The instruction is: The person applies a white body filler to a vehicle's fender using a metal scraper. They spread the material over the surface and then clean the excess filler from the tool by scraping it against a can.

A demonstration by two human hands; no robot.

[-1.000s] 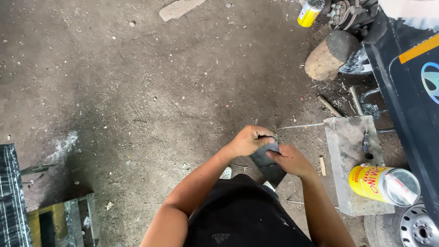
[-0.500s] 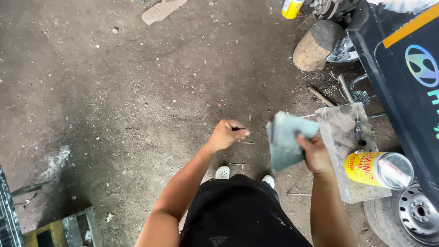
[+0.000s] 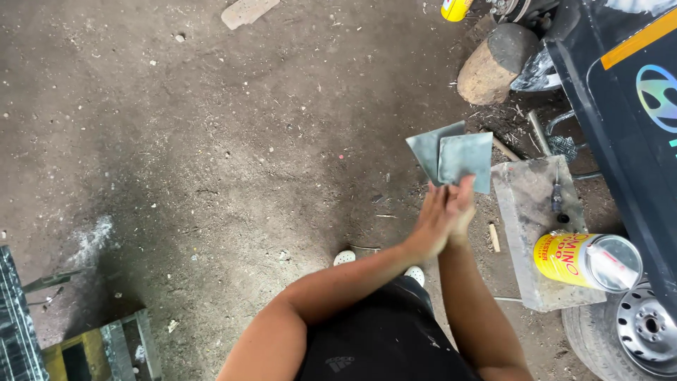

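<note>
The dirt floor [image 3: 211, 141] carries a short log [image 3: 493, 63] and a flat concrete slab [image 3: 529, 212]. A yellow tin [image 3: 582, 261] lies on the slab, with a wheel [image 3: 627, 331] just beside it.

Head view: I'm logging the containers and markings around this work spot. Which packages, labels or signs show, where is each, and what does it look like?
Yellow can: lying on its side on the grey slab, right of the hands; cylinder with red lettering and a shiny metal end.
Second yellow can: top edge, cut off by the frame; yellow body, a little red.
Oval emblem: on the dark vehicle panel, far right; pale blue outline.
Orange stripe: slanting across that panel, top right.
</note>
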